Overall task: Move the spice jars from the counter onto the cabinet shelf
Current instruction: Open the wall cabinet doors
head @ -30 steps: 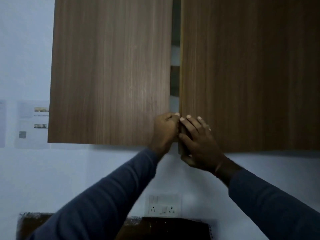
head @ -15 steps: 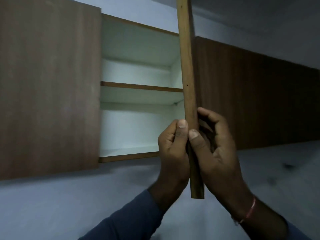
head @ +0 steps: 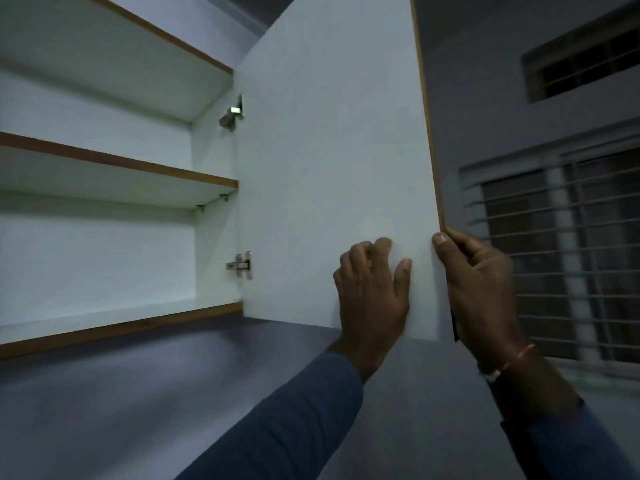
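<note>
I see the white-faced cabinet door with a wood-coloured edge band point(head: 332, 174) swung wide open across the centre of the frame, its inner face toward me. My left hand point(head: 372, 289) sits in the lower centre, pressed against that inner face, palm on the panel, thumb stretched upward and the other fingers point(head: 363, 252) curled loosely at the knuckles; it grips nothing, only rests on the surface. My right hand point(head: 481, 292) is just right of it, wrapped around the door's free vertical edge, thumb on the white side and the remaining fingers hidden behind the panel, so it is closed on the door edge. A thin reddish thread band point(head: 512, 358) circles the right wrist, and both forearms wear dark blue sleeves point(head: 294, 420) rising from the bottom of the frame. In the left half the open white cabinet interior shows a middle shelf with a wooden front strip point(head: 114, 161) and a bottom shelf with the same wooden strip point(head: 117, 327) below it; both look bare. Two metal hinges point(head: 242, 265) sit where the door meets the cabinet side, one upper, one lower. At the right edge a barred window point(head: 561, 251) fills the wall, with a smaller grilled vent point(head: 581, 64) above it. No spice jars or tabletop appear in this view, so I cannot tell where they are.
</note>
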`<state>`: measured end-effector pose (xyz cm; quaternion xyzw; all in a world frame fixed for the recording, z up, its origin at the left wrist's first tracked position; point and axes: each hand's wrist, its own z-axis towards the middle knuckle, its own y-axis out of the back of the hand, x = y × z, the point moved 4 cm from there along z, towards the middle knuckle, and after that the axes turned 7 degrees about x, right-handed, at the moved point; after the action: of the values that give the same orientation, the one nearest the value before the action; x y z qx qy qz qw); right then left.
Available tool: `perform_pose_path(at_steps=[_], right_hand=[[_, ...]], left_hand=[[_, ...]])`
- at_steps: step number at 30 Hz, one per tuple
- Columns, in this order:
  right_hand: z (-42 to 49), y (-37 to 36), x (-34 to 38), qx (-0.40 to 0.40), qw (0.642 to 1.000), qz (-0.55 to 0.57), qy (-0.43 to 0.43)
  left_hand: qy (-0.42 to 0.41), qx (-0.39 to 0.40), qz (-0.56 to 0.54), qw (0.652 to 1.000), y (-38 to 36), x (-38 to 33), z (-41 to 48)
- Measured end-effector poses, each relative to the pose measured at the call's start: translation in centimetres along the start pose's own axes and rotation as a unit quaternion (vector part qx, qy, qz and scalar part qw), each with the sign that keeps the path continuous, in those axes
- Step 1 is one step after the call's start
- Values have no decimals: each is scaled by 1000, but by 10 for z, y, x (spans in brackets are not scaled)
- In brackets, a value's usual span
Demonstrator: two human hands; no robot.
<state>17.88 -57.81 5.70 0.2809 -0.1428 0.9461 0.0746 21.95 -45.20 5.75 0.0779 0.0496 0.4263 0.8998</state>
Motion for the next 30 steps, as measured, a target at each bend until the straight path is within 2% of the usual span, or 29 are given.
perform_pose_path(at_steps=[3, 6, 8, 10, 12, 14, 17, 20, 23, 26, 27, 30], right_hand=[[23, 20, -28, -33, 999, 6, -41], [30, 20, -45, -69, 997, 4, -45], [20, 12, -44, -137, 990, -15, -19], [2, -3, -32, -200, 975, -61, 71], [-19, -37, -16, -187, 955, -121, 197], [-33, -80, -11, -108, 963, -95, 227], [-42, -153, -8, 35, 991, -3, 133], [-50, -230, 1, 146, 985, 58, 75], [-69, -312, 20, 253, 962, 98, 44], [-103, -396, 43, 381, 917, 116, -12], [-113, -420, 49, 414, 902, 119, -26], [-145, -484, 63, 498, 856, 122, -64]], left_hand=[[-55, 92, 82, 991, -37, 4, -2], [-92, 125, 123, 980, -48, 12, -3], [-117, 141, 112, 977, -41, 17, -1], [-136, 189, 71, 970, -27, 24, -1], [-165, 227, 52, 958, -10, 36, 1], [-180, 235, 73, 952, 11, 60, 3], [-133, 229, 183, 947, 62, 123, 2], [-53, 226, 328, 916, 148, 183, -8], [6, 234, 482, 844, 246, 219, -12], [115, 257, 581, 764, 338, 239, -18], [148, 264, 593, 747, 362, 242, -22], [205, 281, 589, 729, 419, 240, -38]])
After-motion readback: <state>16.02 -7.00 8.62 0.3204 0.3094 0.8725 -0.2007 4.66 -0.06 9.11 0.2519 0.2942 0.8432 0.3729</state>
